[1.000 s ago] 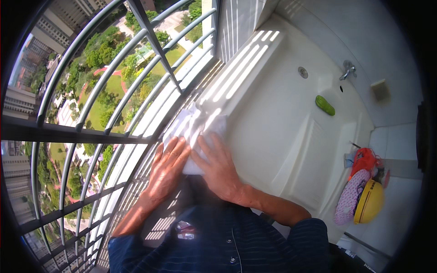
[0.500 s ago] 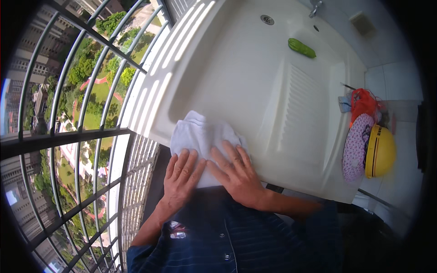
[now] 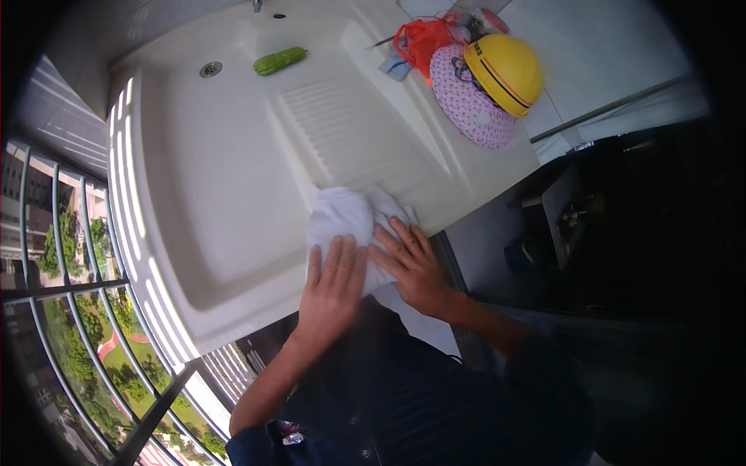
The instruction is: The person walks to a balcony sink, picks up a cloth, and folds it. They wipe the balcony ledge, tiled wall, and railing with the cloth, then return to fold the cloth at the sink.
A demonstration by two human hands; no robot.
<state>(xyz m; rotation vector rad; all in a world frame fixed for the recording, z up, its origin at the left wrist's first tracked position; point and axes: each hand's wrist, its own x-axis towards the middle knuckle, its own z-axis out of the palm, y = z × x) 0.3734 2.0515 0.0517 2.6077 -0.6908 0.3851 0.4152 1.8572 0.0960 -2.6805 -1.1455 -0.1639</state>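
A white cloth [image 3: 339, 213] lies bunched over the front rim of the white laundry sink [image 3: 217, 179], at the near end of its ridged washboard [image 3: 338, 128]. My left hand [image 3: 332, 287] rests on the cloth's near left part, fingers stretched out. Beside it on the right, my right hand [image 3: 416, 272] lies on the cloth with its fingers spread. Both hands press from above rather than wrapping round it. Part of the cloth is hidden beneath them.
A green gourd-like vegetable [image 3: 280, 60] lies at the sink's far end, near the drain [image 3: 210, 70] and tap [image 3: 257, 5]. A yellow hard hat [image 3: 505, 74], a floral-patterned hat [image 3: 470, 109] and a red bag [image 3: 423, 43] sit at the far right. Window bars [image 3: 70, 287] stand left.
Both hands and the cloth have moved right along the sink's front rim, from near its left corner to the washboard's near end. The view has turned to the right.
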